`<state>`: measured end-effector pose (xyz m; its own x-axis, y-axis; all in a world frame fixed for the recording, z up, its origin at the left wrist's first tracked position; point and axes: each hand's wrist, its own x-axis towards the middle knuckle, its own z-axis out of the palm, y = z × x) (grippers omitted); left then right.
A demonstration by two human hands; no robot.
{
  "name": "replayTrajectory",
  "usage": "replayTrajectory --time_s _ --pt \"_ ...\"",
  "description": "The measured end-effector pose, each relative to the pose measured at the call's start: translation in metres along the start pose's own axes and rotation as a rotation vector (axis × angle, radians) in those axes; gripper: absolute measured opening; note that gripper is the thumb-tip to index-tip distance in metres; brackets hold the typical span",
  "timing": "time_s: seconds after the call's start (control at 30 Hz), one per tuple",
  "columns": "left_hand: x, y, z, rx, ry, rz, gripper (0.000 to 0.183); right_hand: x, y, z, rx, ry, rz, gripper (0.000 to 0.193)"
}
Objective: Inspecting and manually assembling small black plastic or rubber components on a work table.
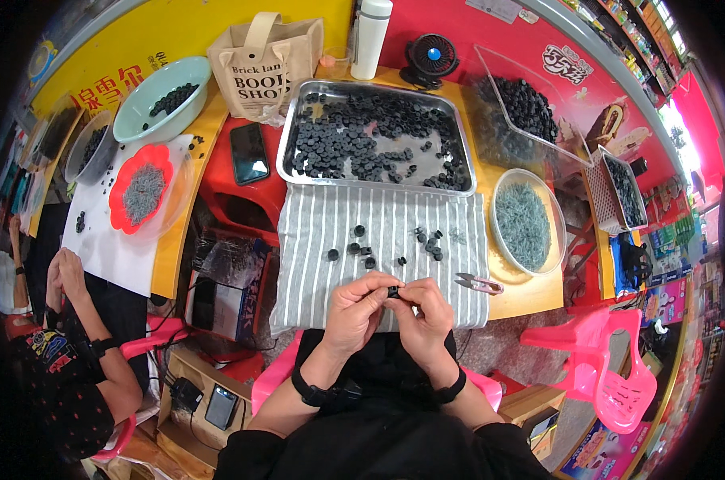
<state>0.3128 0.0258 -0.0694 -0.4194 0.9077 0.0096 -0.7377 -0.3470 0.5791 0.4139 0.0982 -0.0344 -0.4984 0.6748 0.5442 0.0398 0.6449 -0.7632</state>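
My left hand (353, 314) and my right hand (425, 316) meet over the near edge of a grey-and-white striped cloth (314, 224). Both are closed, pinching one small black round part (393, 292) between their fingertips; the fingers partly cover it. Beyond them several loose black round pieces (354, 249) lie on the cloth, with another small cluster (431, 244) to the right. A pair of thread snips (480, 283) rests on the cloth's right edge, beside my right hand. Past the cloth stands a metal tray (378, 186) with many black ring-shaped pieces spread in it.
At right, an oval tub (559, 248) holds grey-green thin pieces; a clear bin (490, 60) of black parts stands behind. A phone (250, 154) lies on a red stool. A tote bag (258, 68), white bottle (371, 40) and fan (430, 58) line the back. A co-worker's hands (65, 276) are left.
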Motion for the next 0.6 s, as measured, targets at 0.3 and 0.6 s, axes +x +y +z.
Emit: replayTrajectory --time_s 0.3,0.6 --pt "-0.0036 -0.0034 -0.0004 0.002 -0.036 0.043 0.026 0.0013 0.0044 0.0014 0.031 0.009 0.006 0.025" --pt "-0.0053 -0.0035 0.0029 0.09 0.016 0.067 0.025 -0.0025 0.0071 0.0063 -0.081 0.056 -0.054 0.024"
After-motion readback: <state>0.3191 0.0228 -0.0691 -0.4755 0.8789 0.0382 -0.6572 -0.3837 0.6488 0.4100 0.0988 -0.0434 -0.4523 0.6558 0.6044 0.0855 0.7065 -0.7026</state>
